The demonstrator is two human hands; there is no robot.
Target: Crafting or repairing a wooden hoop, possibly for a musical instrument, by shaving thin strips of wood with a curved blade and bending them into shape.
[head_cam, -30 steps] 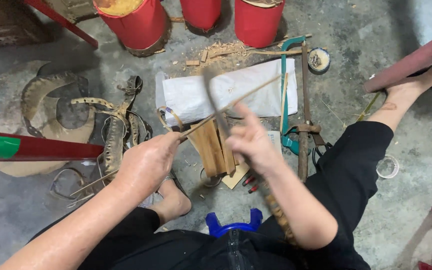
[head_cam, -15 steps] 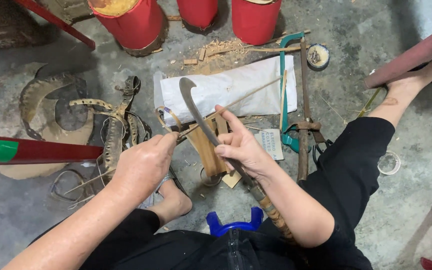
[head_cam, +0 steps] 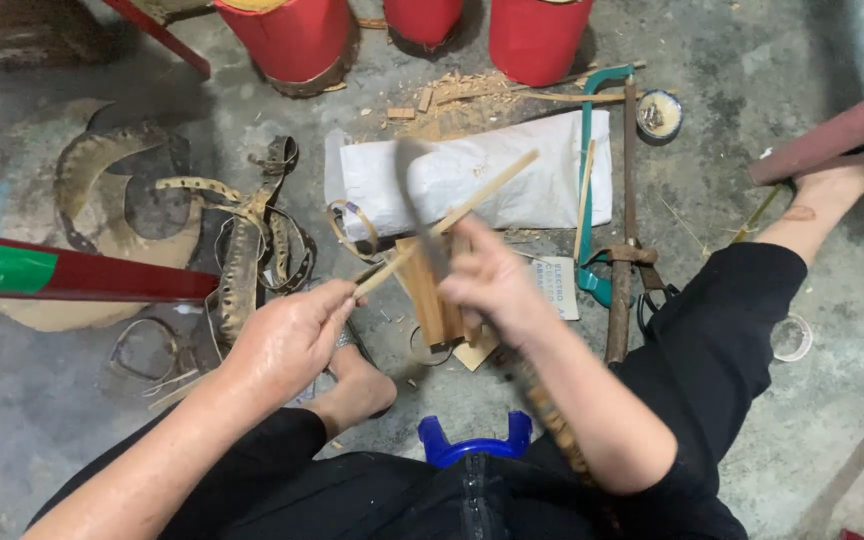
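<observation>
My left hand (head_cam: 292, 335) grips the near end of a thin pale bamboo strip (head_cam: 482, 195) that slants up and to the right over a white sack (head_cam: 512, 180). My right hand (head_cam: 492, 285) holds a knife with a dark curved blade (head_cam: 414, 190), blurred by motion, lying against the strip. Its wrapped handle runs back along my forearm. Beneath both hands a short wooden block (head_cam: 432, 300) stands on the concrete floor. My bare left foot (head_cam: 357, 390) rests beside it.
Three red buckets (head_cam: 297, 40) stand at the top. Worn belts and straps (head_cam: 242, 260) lie at left by a red and green pole (head_cam: 72, 275). A green-framed hacksaw (head_cam: 588, 170) and a rusty tool (head_cam: 622, 270) lie at right. A blue stool edge (head_cam: 472, 445) is below.
The knife swung down, rose with its blade clearly visible, and is now blurred against the strip again. My right hand shifted slightly. My left hand has stayed on the strip.
</observation>
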